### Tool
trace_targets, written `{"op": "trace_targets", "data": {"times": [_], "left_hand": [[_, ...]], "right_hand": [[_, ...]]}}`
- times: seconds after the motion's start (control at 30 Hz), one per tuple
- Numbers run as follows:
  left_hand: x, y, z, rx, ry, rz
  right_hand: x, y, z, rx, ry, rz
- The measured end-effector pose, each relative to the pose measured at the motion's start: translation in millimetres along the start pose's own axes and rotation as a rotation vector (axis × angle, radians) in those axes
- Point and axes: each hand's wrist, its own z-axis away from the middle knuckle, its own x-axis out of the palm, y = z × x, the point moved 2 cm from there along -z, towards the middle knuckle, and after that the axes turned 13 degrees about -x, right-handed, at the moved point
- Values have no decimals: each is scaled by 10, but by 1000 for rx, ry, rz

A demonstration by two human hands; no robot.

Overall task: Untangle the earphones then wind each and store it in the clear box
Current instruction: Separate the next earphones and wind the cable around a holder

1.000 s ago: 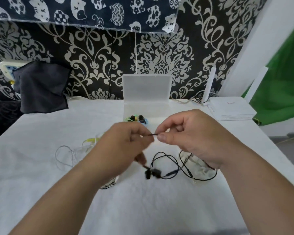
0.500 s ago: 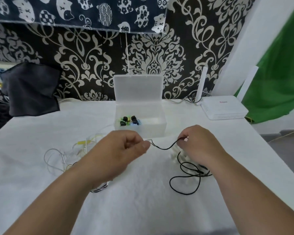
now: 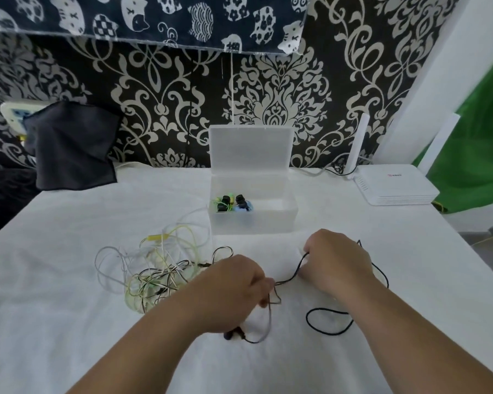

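I'm watching the left hand [image 3: 234, 291] pinching the black earphone cable [image 3: 296, 269] at its fingertips. The right hand [image 3: 336, 263] is curling round the same cable, which is sagging between them. Beyond, the clear box [image 3: 254, 220] is standing open.

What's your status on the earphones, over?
Status: left hand pinches black earphone cord, right hand grips it further along. Cord slack between them, not yet wound. Beside left hand, tangled pile; clear box open, stored earphones inside.
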Motion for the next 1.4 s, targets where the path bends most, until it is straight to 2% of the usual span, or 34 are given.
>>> {"op": "trace_targets", "data": {"times": [0.07, 0.13, 0.27, 0.37, 0.43, 0.53, 0.63, 0.8, 0.93, 1.1, 1.23, 1.4], "left_hand": [[-27, -48, -52, -54, 96, -46], [-72, -98, -98, -90, 213, -7], [-163, -107, -92, -9, 413, 355], [-169, -48, -58, 103, 242, 685], [-162, -24, -31, 156, 143, 779], [-167, -8, 6, 169, 119, 853], [-192, 7, 27, 137, 62, 1025], [-242, -87, -50, 22, 178, 1210], [-271, -70, -47, -1, 111, 1364], [-262, 27, 9, 58, -16, 1376], [-232, 57, 50, 64, -21, 1290], [-199, 39, 61, 91, 0, 1198]], "right_hand": [[-59, -16, 28, -39, 19, -52], [-193, -44, 75, -84, 63, -220], [-422, -145, 206, -253, 5, -671], [-527, -239, 300, -380, -73, -790], [-577, -291, 340, -433, -63, -824], [-625, -340, 375, -477, -28, -865], [-672, -332, 384, -500, -25, -924], [-772, -267, 333, -477, 113, -898], [-773, -280, 333, -496, 71, -847], [-763, -259, 331, -450, 170, -785], [-765, -262, 350, -427, 211, -794], [-733, -295, 357, -375, 130, -913]]}}
